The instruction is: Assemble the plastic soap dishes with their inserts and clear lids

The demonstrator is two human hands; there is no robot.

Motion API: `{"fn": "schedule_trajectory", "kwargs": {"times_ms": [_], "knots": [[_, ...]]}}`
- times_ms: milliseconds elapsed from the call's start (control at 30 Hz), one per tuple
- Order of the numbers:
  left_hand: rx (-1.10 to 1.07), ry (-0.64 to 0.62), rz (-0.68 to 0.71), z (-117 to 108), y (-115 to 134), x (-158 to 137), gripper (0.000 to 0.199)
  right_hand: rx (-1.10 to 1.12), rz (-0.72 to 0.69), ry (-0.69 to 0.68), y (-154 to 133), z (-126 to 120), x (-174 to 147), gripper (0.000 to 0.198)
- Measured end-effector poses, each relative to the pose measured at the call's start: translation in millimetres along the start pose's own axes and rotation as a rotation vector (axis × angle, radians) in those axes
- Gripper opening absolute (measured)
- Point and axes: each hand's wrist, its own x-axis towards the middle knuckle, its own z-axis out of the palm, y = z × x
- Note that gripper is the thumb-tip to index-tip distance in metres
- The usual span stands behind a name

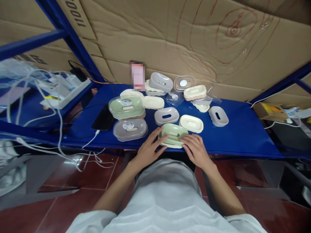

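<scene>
A light green oval soap dish [173, 131] with a slot in its floor sits at the front edge of the blue table, over a cream piece [171, 146]. My left hand [152, 147] grips its left end, fingers over the rim and thumb at the front. On the right end rest the curled fingers of my right hand [195, 149]. Just behind are a grey slotted soap dish [159, 119] and a cream oval tray [191, 124]. To the left stand a lidded grey soap box [130, 131] and a lidded green soap box [126, 111].
More cream trays [153, 102], a stacked grey dish [160, 82] and clear lids [175, 98] lie farther back. Another grey dish [218, 116] is at right. A black phone [104, 118] with a white cable lies left. Cardboard [155, 38] walls the back; blue posts [75, 42] frame the sides.
</scene>
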Motion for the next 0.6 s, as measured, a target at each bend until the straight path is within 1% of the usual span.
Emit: {"fn": "schedule_trajectory", "kwargs": {"times_ms": [67, 200, 333, 400, 533, 600], "knots": [[-0.021, 0.015, 0.013, 1.3, -2.5, -0.8, 0.051, 0.013, -0.029, -0.024, -4.5, 3.4, 5.4, 0.036], [-0.031, 0.077, 0.031, 4.7, -7.0, -2.0, 0.036, 0.025, -0.054, -0.020, -7.1, 8.5, 5.9, 0.037], [0.016, 0.116, 0.086, 5.1, -6.4, 0.4, 0.028, 0.034, -0.083, 0.001, -6.0, 12.6, 4.3, 0.039], [0.039, 0.111, 0.109, 4.5, -5.4, 1.8, 0.024, 0.026, -0.088, -0.003, -7.6, 12.8, 5.2, 0.037], [0.051, 0.071, 0.113, 3.9, -5.1, 2.6, 0.021, 0.027, -0.121, -0.043, -10.6, 1.8, 11.3, 0.032], [0.026, 0.072, 0.103, 3.6, -5.4, 2.3, 0.020, 0.023, -0.117, -0.061, -3.1, -9.5, 22.4, 0.034]]}}
